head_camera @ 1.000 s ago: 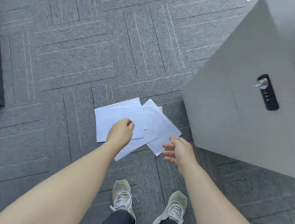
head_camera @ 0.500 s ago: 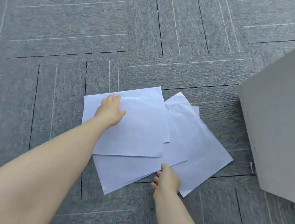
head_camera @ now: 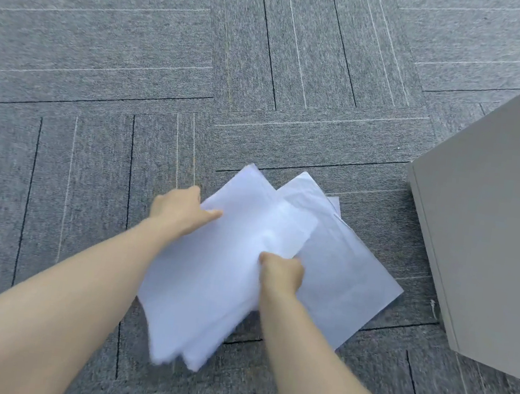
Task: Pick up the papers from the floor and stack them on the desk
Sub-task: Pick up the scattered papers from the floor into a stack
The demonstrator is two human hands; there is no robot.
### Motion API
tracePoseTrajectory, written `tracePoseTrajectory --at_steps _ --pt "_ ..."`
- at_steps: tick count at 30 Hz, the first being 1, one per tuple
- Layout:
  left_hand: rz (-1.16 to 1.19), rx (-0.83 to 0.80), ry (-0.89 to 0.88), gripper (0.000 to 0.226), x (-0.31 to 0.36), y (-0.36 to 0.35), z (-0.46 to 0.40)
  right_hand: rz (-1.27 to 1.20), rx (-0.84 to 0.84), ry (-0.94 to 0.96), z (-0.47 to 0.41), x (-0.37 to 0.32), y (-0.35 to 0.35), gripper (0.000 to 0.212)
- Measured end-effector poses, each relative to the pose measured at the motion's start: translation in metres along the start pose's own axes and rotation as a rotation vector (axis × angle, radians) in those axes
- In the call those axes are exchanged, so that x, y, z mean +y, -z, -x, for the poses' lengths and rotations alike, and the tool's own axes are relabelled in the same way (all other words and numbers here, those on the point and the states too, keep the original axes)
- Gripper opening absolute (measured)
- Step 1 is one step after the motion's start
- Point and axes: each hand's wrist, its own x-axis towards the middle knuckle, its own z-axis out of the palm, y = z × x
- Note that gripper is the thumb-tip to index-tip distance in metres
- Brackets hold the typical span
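A: Which parts cannot be read?

B: The near corner of the papers (head_camera: 208,288) is smeared by motion blur, so the sheet count is indeterminate. The left hand (head_camera: 181,211) hides its fingers beneath the sheets; the right hand (head_camera: 282,273) covers the edge it pinches.

A: And at the borders?

B: The grey cabinet (head_camera: 494,225) is cut off by the right edge; both forearms leave the bottom edge.
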Motion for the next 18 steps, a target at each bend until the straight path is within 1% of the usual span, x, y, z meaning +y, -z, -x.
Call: tracePoseTrajectory --at_steps 1,3,4,7,9,11,12,14,16,18 --pt "0.078 0.002 0.022 0.043 0.000 -0.001 0.008 0.139 -0.024 0.086 -0.014 -0.015 0.013 0.012" --pt "0.207 -0.001 0.060 0.042 0.003 -0.008 0.025 0.515 -0.098 0.241 -0.041 -0.051 0.047 0.010" --pt "0.239 -0.014 0.069 0.040 0.005 -0.014 0.032 0.678 -0.096 0.294 -0.054 -0.067 0.061 0.010" --pt "0.348 -0.073 0.148 0.040 0.023 -0.041 0.052 1.004 0.021 0.411 -0.082 -0.092 0.083 0.022" --pt "0.410 -0.089 0.184 0.038 0.036 -0.054 0.065 1.133 0.056 0.431 -0.087 -0.089 0.082 0.028" --pt "0.338 -0.005 0.169 0.033 0.040 -0.058 0.071 1.257 0.089 0.472 -0.089 -0.080 0.079 0.030" --pt "0.270 0.054 0.137 0.036 0.038 -0.056 0.070 1.279 0.109 0.492 -0.089 -0.078 0.078 0.031" --pt "0.117 0.144 0.015 0.053 0.027 -0.053 0.059 1.281 0.123 0.504 -0.091 -0.079 0.080 0.036" --pt "0.034 0.123 -0.125 0.070 0.019 -0.047 0.042 1.306 0.109 0.490 -0.091 -0.081 0.083 0.043" --pt "-0.005 0.084 -0.215 0.075 0.020 -0.039 0.025 1.302 0.093 0.489 -0.089 -0.081 0.087 0.044"
